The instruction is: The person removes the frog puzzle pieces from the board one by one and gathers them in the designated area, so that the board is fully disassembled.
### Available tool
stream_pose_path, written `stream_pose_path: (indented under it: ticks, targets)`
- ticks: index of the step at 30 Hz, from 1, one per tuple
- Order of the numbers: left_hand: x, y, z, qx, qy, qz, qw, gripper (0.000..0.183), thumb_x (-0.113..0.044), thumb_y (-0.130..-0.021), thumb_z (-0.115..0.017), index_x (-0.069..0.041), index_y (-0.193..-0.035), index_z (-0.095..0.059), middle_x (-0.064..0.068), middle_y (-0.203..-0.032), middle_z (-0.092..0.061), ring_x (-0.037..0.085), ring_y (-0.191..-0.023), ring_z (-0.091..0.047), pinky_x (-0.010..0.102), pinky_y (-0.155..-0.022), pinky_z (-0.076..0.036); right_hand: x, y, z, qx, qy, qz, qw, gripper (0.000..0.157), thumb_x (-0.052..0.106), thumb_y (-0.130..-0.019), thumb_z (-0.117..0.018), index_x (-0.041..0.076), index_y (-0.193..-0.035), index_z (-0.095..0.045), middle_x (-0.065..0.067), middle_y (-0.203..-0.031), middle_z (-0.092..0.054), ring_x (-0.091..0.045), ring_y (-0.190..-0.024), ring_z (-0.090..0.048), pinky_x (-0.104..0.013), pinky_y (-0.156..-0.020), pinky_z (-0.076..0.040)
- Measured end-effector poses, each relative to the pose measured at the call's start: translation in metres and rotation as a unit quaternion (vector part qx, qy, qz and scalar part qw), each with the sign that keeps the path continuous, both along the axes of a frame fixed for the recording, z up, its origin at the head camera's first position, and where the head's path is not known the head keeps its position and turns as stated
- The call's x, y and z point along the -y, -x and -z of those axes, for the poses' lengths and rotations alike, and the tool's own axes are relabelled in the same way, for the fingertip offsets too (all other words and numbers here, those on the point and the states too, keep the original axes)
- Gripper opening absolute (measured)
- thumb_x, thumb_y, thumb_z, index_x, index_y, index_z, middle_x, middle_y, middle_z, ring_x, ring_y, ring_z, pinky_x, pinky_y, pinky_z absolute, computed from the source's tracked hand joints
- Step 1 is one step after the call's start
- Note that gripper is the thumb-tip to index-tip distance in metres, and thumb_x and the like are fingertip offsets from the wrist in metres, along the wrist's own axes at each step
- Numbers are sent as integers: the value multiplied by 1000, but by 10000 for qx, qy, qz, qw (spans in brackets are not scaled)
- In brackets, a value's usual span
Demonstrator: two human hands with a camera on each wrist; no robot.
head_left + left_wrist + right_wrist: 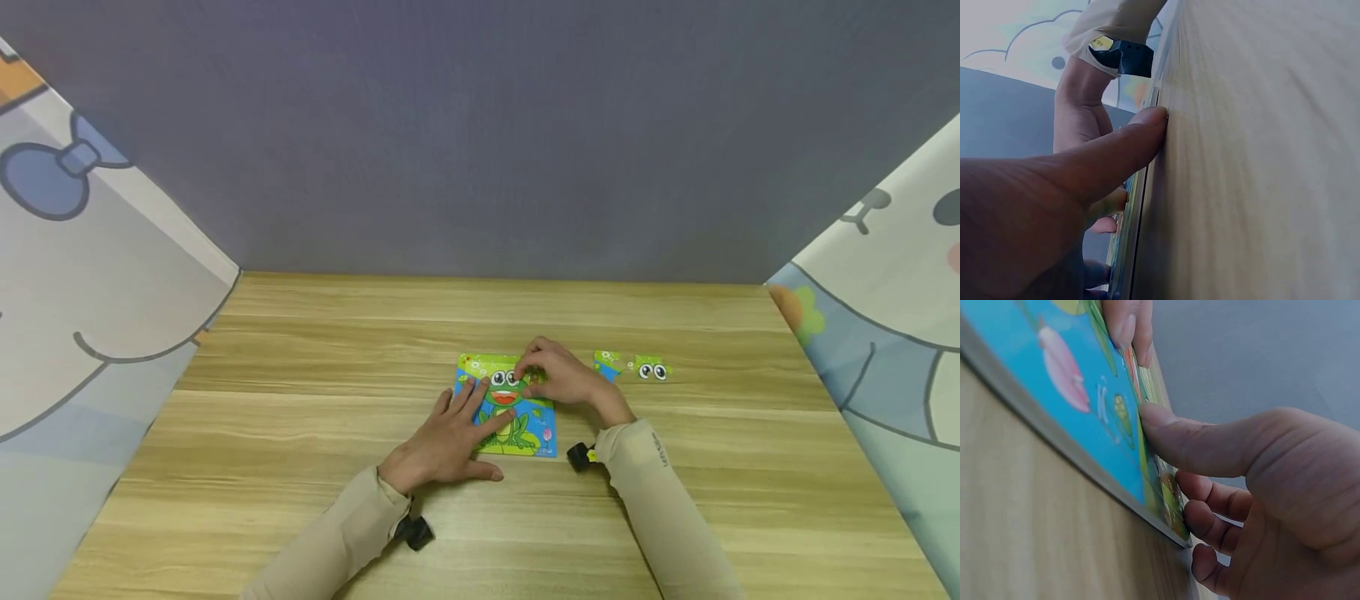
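Note:
A square frog jigsaw puzzle (542, 417) lies on the table, printed in green and blue with a red mouth. My left hand (453, 429) rests on its left side with spread fingers; the thumb lies over the front edge. In the left wrist view that thumb (1138, 134) crosses the board's side. At the upper right part of the puzzle is my right hand (558, 373), its fingers bent. The right wrist view shows the right thumb (1166, 422) touching the picture, with the other fingertips at the board's edge. I cannot tell whether a puzzle piece is pinched there.
To the right of the puzzle lie a loose puzzle piece with frog eyes (652, 372) and another loose piece in green and blue (606, 364). A grey panel (495, 167) rises behind the wooden table (315, 350), and cartoon-printed walls (97, 292) stand at both sides.

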State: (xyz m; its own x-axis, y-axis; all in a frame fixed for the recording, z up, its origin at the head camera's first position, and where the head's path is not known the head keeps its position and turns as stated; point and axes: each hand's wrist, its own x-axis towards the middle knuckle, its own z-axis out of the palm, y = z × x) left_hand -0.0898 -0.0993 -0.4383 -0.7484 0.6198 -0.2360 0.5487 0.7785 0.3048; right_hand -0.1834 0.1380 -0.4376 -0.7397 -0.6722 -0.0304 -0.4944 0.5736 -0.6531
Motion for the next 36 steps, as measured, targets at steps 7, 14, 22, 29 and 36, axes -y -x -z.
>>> stream_pose_path:
  ticks: [7, 14, 22, 29, 36]
  targets:
    - [-1, -1, 0, 26, -5, -28, 10000, 82, -62, -89, -64, -30, -158, -32, 21, -169, -4, 43, -157, -5, 64, -122, -18, 2, 0, 0, 93, -70, 123, 9999, 17, 16, -84, -80, 17, -99, -72, -6, -114, -58, -25, -111, -49, -51, -102, -40]
    - [-1, 0, 0, -23, 16, 2, 10000, 82, -62, -89, -64, -30, -158, -32, 23, -169, -4, 44, -157, -6, 65, -121, -19, 2, 0, -2, 57, -69, 182, 9998, 20, 17, -83, -81, 18, -99, -69, -6, -117, -59, -29, -116, -48, -62, -109, -29]
    - [0, 0, 1, -22, 27, 22, 10000, 82, -62, -89, -64, -30, -158, -31, 23, -169, -4, 44, -157, -6, 65, -121, -19, 2, 0, -2, 194, -198, 639, 9976, 62, 22, -79, -85, 9, -132, -55, -11, -125, -61, -27, -113, -55, -50, -101, -44]
    - [0, 0, 1, -20, 28, -4, 10000, 82, -62, -89, -64, -29, -158, -32, 23, -169, -5, 44, -157, -7, 65, -121, -18, 3, -1, -4, 210, -372, 1041, 9937, 56, 28, -75, -89, 7, -117, -59, -6, -105, -61, -20, -93, -52, -36, -83, -46]
    - [1, 0, 1, -3, 31, 1, 10000, 82, -62, -89, -64, -30, -158, -32, 22, -169, -4, 43, -157, -6, 65, -122, -18, 2, -4, -7, -181, -655, 1128, 9913, 54, 37, -72, -89, 12, -109, -59, -3, -100, -60, -18, -88, -53, -33, -75, -46]
